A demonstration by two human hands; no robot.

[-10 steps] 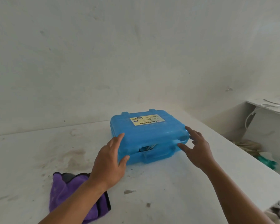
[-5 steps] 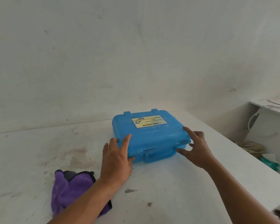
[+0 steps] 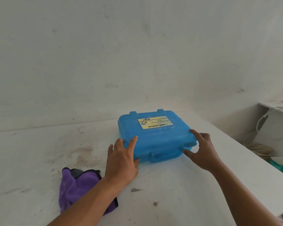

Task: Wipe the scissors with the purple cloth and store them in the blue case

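The blue case [image 3: 155, 136] lies flat on the white table [image 3: 186, 193] with its lid down, handle facing me and a yellow label on top. My left hand [image 3: 122, 160] presses its front left corner, fingers on the lid and thumb under the front edge. At the front right corner my right hand [image 3: 201, 152] grips the case, fingers on the lid and thumb by the latch. The purple cloth [image 3: 77, 188] lies crumpled on the table to the left, partly under my left forearm. No scissors are visible.
The table top is stained with brown marks [image 3: 83, 155] left of the case. A white wall rises behind. The table's right edge drops to a floor area with a white shelf [image 3: 274, 121], cables and clutter.
The lid, slightly ajar one second ago, is now pressed down flat. Both hands have closed in on the case's front corners.
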